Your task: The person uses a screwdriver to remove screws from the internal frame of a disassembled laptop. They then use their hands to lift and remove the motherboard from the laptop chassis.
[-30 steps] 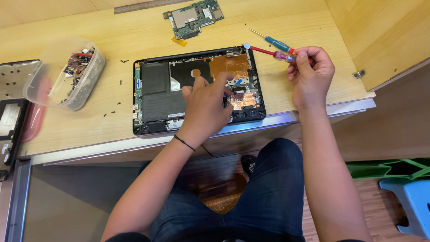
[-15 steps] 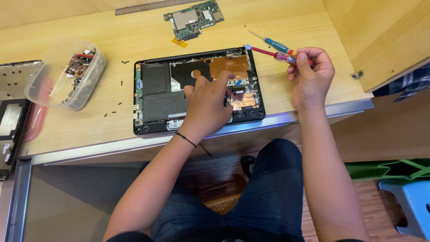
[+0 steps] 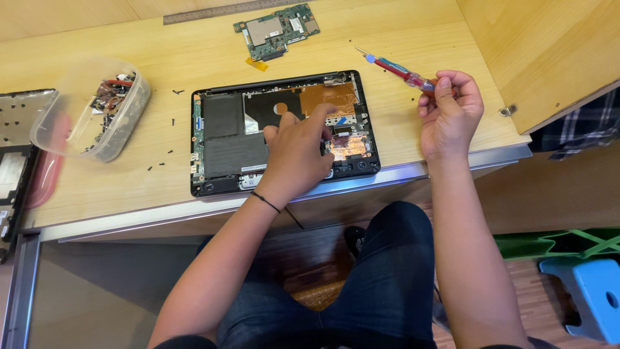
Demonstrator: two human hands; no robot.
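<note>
In the head view we look down on a light wooden table (image 3: 194, 58) carrying an opened black laptop base (image 3: 284, 132) with its bottom cover off, so that dark battery cells, copper-coloured foil and a small circuit area are exposed. Our left hand (image 3: 297, 155) rests palm-down on the middle of this base, its fingers (image 3: 320, 116) spread and pressing on the internal parts near the copper foil; it grips nothing that we can see. Our right hand (image 3: 451, 116) is raised just beside the right edge of the laptop base, with its fingers closed around the handle of a slim screwdriver with a red and blue handle (image 3: 403, 72), whose metal tip points up and to the left, clear of the base. Beyond the base, near the far edge of the table, lies a detached green circuit board (image 3: 278, 29). To the left stands a clear plastic tub holding mixed small parts (image 3: 97, 110), and several small black screws (image 3: 173, 121) lie scattered on the table between tub and base.
</note>
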